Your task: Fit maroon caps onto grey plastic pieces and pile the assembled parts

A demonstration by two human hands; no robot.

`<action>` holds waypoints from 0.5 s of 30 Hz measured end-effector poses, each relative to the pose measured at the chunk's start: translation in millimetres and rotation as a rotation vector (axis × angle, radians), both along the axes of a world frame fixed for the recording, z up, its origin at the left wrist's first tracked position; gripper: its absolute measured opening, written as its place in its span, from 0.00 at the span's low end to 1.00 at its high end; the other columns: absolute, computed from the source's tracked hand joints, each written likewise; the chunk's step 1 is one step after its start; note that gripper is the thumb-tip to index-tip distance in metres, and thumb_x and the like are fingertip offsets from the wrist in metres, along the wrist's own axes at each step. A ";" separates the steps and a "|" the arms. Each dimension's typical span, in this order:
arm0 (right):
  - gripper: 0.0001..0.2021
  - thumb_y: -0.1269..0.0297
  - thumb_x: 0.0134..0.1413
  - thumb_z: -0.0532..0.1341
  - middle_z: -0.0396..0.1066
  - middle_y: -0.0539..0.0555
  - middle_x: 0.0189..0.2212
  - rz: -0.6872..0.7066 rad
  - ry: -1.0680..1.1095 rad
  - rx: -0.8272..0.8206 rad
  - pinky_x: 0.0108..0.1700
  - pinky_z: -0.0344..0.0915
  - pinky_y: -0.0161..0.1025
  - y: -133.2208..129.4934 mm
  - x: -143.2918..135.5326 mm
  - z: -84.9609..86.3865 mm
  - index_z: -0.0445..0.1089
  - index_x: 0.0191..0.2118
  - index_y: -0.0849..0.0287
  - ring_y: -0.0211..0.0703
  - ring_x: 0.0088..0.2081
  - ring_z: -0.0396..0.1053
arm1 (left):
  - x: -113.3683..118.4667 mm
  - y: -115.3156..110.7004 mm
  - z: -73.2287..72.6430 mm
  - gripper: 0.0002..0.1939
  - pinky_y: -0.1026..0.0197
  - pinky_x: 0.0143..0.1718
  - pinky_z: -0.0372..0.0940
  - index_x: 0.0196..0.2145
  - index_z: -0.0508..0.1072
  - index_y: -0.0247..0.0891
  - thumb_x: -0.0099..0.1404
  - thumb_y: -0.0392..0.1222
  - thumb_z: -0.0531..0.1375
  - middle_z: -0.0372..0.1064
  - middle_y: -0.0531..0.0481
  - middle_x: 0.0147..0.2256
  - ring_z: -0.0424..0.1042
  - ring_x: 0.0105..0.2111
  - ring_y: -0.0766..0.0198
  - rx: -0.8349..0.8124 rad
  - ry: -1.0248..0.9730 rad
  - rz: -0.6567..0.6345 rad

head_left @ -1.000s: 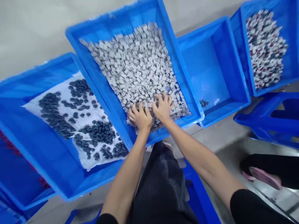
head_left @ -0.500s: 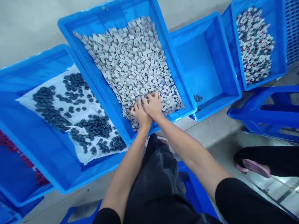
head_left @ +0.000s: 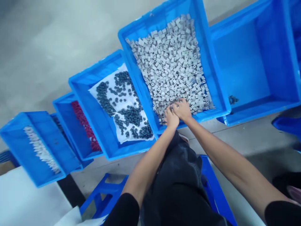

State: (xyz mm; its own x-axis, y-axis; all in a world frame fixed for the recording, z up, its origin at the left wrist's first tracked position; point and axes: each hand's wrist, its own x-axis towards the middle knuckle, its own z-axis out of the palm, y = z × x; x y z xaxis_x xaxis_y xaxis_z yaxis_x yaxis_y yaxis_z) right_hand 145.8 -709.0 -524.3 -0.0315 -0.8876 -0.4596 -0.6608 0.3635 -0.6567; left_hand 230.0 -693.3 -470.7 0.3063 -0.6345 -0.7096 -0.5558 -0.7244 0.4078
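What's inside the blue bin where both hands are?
Small pale blocks, with the left hand and right hand among them. Anything under the hands or top blocks is covered.

Middle bin [head_left: 208, 59], blocks [head_left: 169, 66] inside, left hand [head_left: 172, 117] and right hand [head_left: 183, 110] side by side on blocks at near end, right bin [head_left: 242, 66] just beside, parts [head_left: 233, 100] in its near-left corner, left bin [head_left: 103, 131] opposite, sheet [head_left: 120, 138] inside, pieces [head_left: 130, 115] on sheet, stool [head_left: 113, 189] nearer than left bin.
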 end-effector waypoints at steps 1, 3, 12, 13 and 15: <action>0.14 0.63 0.71 0.61 0.85 0.66 0.52 0.019 -0.018 0.003 0.73 0.59 0.64 2.0 -3.7 0.1 0.87 0.40 0.55 0.70 0.71 0.64 | -1.3 2.0 1.2 0.22 0.37 0.78 0.61 0.71 0.73 0.49 0.86 0.42 0.53 0.67 0.40 0.77 0.69 0.75 0.42 0.018 0.008 0.033; 0.12 0.64 0.70 0.64 0.86 0.66 0.51 0.031 -0.050 0.014 0.71 0.61 0.62 5.3 -10.6 -2.2 0.86 0.38 0.54 0.70 0.67 0.67 | -5.0 5.2 2.3 0.21 0.30 0.76 0.61 0.71 0.73 0.50 0.85 0.45 0.56 0.64 0.39 0.78 0.68 0.75 0.35 0.044 0.024 0.101; 0.16 0.51 0.73 0.67 0.83 0.56 0.40 -0.316 -0.136 0.017 0.56 0.74 0.53 9.6 -7.7 -25.1 0.79 0.37 0.57 0.52 0.46 0.78 | -30.6 -8.2 -18.7 0.23 0.38 0.62 0.78 0.67 0.77 0.40 0.81 0.51 0.69 0.75 0.38 0.66 0.79 0.61 0.46 -0.120 0.198 0.380; 0.17 0.51 0.71 0.64 0.83 0.56 0.37 -0.374 -0.149 0.000 0.54 0.73 0.52 9.5 -6.4 -24.3 0.78 0.33 0.56 0.53 0.44 0.77 | -32.8 -9.1 -20.4 0.23 0.38 0.60 0.79 0.66 0.77 0.39 0.81 0.51 0.69 0.75 0.38 0.65 0.80 0.59 0.46 -0.137 0.225 0.405; 0.18 0.51 0.67 0.60 0.81 0.55 0.32 -0.485 -0.180 -0.045 0.51 0.72 0.50 8.9 -3.8 -19.7 0.76 0.29 0.54 0.54 0.42 0.75 | -34.8 -9.0 -20.9 0.19 0.38 0.63 0.77 0.64 0.78 0.39 0.83 0.50 0.67 0.78 0.38 0.63 0.80 0.59 0.47 -0.164 0.273 0.446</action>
State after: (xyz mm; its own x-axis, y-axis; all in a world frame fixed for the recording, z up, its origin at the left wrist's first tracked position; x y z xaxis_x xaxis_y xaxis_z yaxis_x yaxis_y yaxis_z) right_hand 142.1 -700.0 -544.0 -0.3685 -0.8096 -0.4569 -0.2986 0.5685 -0.7666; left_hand 195.2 -702.3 -491.6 0.3895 -0.5939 -0.7040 -0.0672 -0.7806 0.6214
